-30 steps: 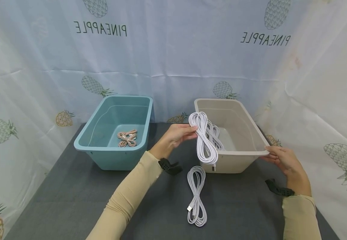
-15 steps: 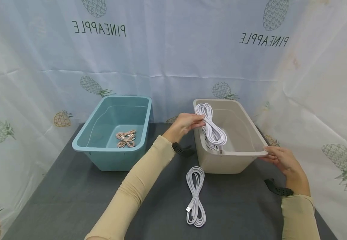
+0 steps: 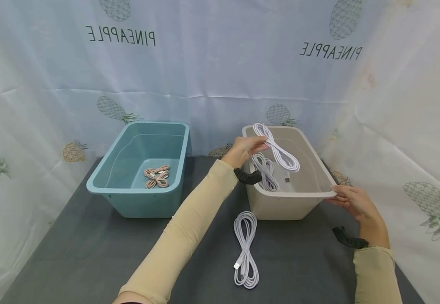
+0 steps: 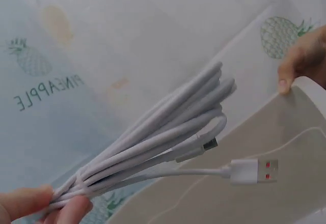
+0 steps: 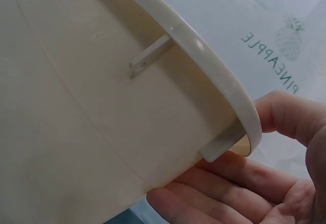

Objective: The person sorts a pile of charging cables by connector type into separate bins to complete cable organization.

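My left hand (image 3: 247,148) pinches a coiled white USB cable (image 3: 278,150) at its tied middle, over the beige bin (image 3: 299,195). In the left wrist view the white USB plug (image 4: 249,171) and a smaller connector (image 4: 196,149) dangle from the coil. Another white cable bundle (image 3: 265,173) lies inside the beige bin, against its left side. My right hand (image 3: 356,203) grips the bin's near right corner, thumb over the rim (image 5: 204,56) and fingers underneath against the outer wall. On the dark table in front lies one more coiled white cable (image 3: 246,249).
To the left stands a blue-green bin (image 3: 140,191) with tan cables (image 3: 157,176) on its floor. Both bins rest on the dark tabletop (image 3: 90,257). A pineapple-print curtain (image 3: 220,63) hangs close behind and along the sides.
My left hand has carried the white cable rightward and farther back, from the bin's left rim to over its inside. My right hand keeps its hold on the corner.
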Demonstrator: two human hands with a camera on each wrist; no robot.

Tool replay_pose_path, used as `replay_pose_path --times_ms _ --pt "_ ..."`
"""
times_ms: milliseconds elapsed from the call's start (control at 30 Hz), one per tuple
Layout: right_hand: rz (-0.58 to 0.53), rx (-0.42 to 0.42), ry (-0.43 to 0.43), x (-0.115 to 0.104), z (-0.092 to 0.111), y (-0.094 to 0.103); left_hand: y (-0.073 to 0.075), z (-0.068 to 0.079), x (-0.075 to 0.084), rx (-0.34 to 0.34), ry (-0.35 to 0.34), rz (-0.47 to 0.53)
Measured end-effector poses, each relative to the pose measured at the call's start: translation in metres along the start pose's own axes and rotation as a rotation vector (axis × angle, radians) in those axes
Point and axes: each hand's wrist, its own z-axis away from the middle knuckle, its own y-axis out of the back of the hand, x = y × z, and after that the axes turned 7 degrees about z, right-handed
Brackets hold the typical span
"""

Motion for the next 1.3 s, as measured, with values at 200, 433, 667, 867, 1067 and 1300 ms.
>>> replay_pose_path --times_ms 200,433,667,867,1067,1300 --pt "-0.007 -0.003 -0.006 0.002 -0.003 -0.002 -0.001 -0.01 0.0 -0.042 0.019 -0.067" --pt "-0.059 -0.005 0.017 0.002 0.0 -0.003 0.005 -0.004 -0.006 -0.075 0.017 -0.163" --pt "-0.081 -0.014 0.011 0.002 -0.001 -0.003 0.008 0.014 -0.007 -0.107 0.038 -0.158" --pt "-0.088 -0.016 0.004 0.001 -0.001 -0.002 0.013 0.027 -0.008 -0.14 0.052 -0.162" --pt "-0.094 -0.018 0.013 0.001 -0.002 -0.002 0.018 0.038 -0.007 -0.138 0.054 -0.181" --pt "-0.075 -0.022 0.001 0.001 -0.002 -0.003 0.028 0.049 -0.01 -0.131 0.068 -0.195"
